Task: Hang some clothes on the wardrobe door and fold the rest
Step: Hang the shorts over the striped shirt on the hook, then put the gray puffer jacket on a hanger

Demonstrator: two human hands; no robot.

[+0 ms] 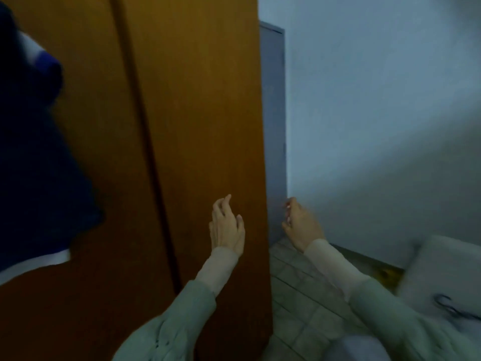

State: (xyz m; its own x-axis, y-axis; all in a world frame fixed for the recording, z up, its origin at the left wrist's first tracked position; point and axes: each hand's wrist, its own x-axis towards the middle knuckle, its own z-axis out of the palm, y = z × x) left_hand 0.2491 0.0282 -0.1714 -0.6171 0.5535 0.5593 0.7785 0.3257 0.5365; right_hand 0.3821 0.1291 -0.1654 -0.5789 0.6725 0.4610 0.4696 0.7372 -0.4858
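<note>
Navy garment [39,165] hangs lengthwise down the wardrobe door [197,126], up-left of us; left hand [227,227] nearer (both hands loose, empty), right hand [299,225] farther.

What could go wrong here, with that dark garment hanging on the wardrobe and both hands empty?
The dark blue garment hangs at the far left of the wooden wardrobe door; how it is hooked is out of view, so it may slip. Neither the left hand nor the right hand supports it. The picture is blurred, suggesting quick movement that could bump the door.
</note>
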